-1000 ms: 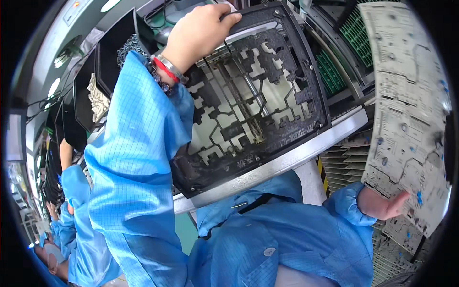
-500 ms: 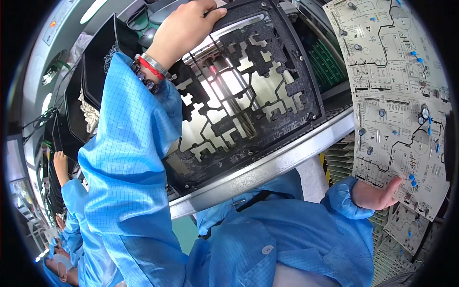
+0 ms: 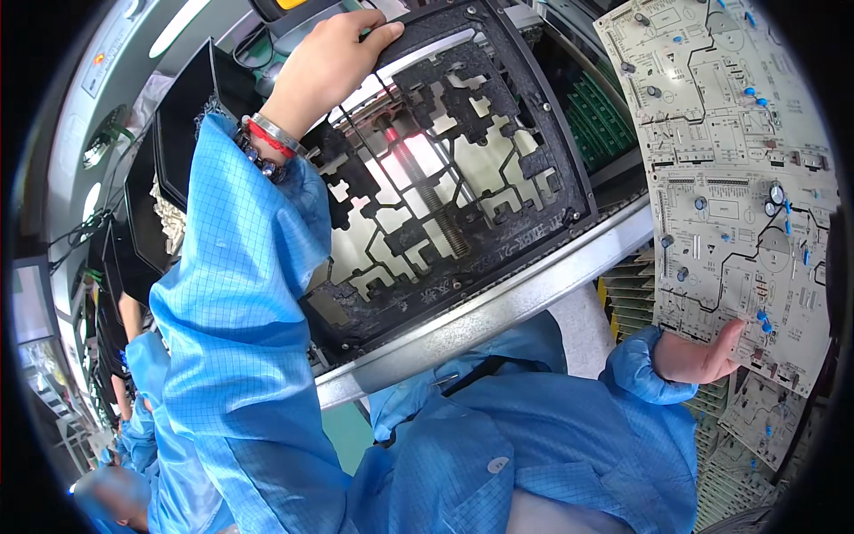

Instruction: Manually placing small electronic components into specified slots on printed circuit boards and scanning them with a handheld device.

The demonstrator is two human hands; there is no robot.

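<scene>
My left hand (image 3: 331, 62) grips the far edge of a black fixture frame (image 3: 525, 258) at upper centre, thumb on top and fingers curled at the edge. Cut-outs in the fixture show a bright surface and a threaded metal rod (image 3: 436, 209) beneath. At the right, my right hand (image 3: 703, 356) is closed on the lower left edge of a pale printed circuit board panel (image 3: 712, 227), its thumb over the top face and the other fingers mostly hidden. Blue and dark round components stand on this panel, which is tilted up.
A metal rail (image 3: 498, 298) runs along the near side of the fixture. Green boards (image 3: 600, 116) stand in a row behind it. More pale boards (image 3: 756, 414) are stacked below the held panel. Black bins (image 3: 142, 214) with small parts line the left, where co-workers in blue sit.
The fixture, my left hand and the board panel appear shifted slightly left in the picture. A co-worker's arm at far left has moved. Both my grips look the same.
</scene>
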